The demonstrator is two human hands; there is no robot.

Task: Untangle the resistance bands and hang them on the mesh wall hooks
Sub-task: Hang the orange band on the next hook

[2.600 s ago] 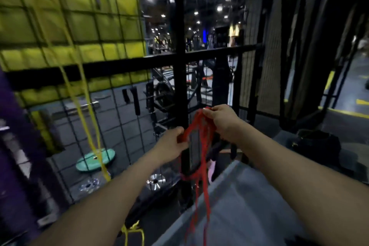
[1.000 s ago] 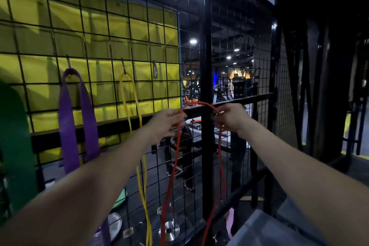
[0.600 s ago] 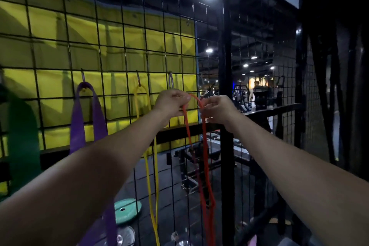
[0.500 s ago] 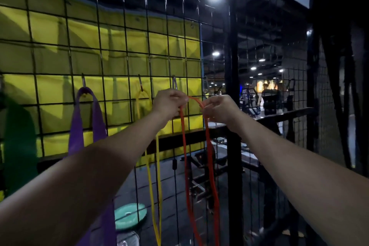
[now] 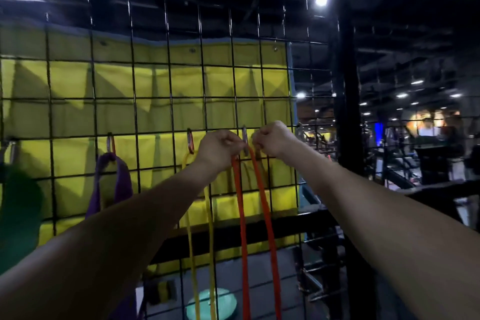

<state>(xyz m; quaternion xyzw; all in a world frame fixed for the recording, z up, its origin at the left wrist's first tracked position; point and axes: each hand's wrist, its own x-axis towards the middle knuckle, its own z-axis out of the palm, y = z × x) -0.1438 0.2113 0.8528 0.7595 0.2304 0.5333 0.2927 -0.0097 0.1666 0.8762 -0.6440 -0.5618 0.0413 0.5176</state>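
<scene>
Both the left hand (image 5: 219,147) and right hand (image 5: 272,139) pinch a flat orange rubber band (image 5: 242,215) at a metal hook (image 5: 244,135).

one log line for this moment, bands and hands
step: hanging red band | left hand: grips band top | right hand: pinches band at hook | yellow band, purple band: hung

We've got an orange band (image 5: 262,215), a yellow band (image 5: 210,228), a purple band (image 5: 122,184), maybe a green band (image 5: 18,210), on black mesh (image 5: 166,80).
</scene>
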